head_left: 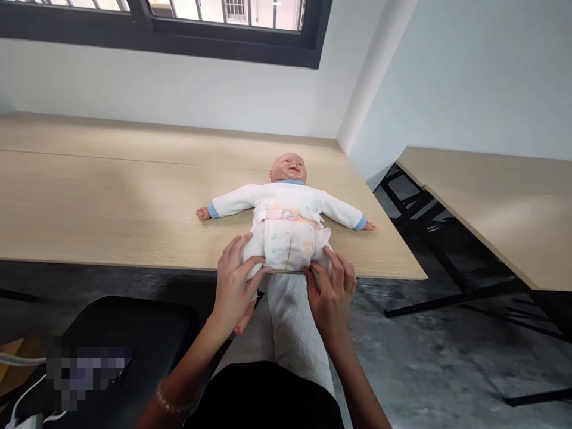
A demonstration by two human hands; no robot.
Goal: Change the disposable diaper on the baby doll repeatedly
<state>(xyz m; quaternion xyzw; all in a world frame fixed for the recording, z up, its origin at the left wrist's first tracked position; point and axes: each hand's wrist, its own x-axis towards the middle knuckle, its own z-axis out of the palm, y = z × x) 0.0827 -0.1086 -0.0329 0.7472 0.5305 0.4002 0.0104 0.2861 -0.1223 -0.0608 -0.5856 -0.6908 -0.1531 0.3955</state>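
Observation:
A baby doll lies on its back near the table's front edge, arms spread, in a white top with blue cuffs. Around its hips is a diaper, its tabs fastened across a patterned waistband. My left hand is wrapped about the doll's leg on the left, thumb and finger pinching the diaper's leg edge. On the other side, my right hand pinches the opposite leg edge. One doll foot hangs below the table edge; the other is hidden by my right hand.
The wooden table stands against the wall beneath a dark-framed window. A second table with black legs is at the right, across a gap. A black chair with a blurred item and white cables is at lower left.

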